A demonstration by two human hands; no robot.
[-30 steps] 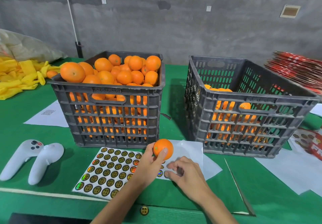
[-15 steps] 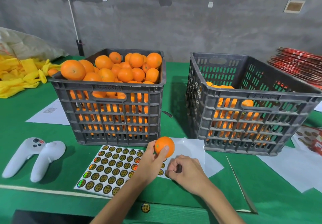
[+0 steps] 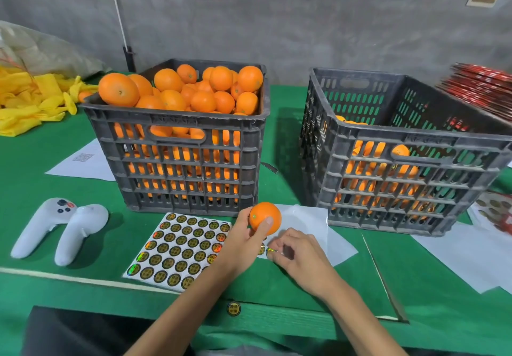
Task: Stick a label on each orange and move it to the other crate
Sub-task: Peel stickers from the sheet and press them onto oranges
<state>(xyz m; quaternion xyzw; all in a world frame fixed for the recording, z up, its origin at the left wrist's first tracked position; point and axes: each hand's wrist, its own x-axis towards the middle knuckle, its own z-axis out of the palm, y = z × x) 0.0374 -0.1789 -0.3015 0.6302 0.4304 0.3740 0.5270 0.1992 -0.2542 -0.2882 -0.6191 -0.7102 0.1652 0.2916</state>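
We hold a small round orange (image 3: pixel 265 218) in our left hand (image 3: pixel 243 242), thumb and fingers curled round it in a firm grip, just above the far right corner of the white sheet of round gold stickers (image 3: pixel 180 250). Our right hand (image 3: pixel 300 256) has its fingertips pinched narrow at the sheet's right edge, on a sticker there. The dark grey slatted plastic crate (image 3: pixel 177 145), heaped with oranges, stands just beyond the sheet; the matching part-filled crate (image 3: pixel 401 161) sits to its right, a strip of green table (image 3: pixel 282 134) between them. Two white handheld controllers (image 3: pixel 58 228) lie left of the sheet.
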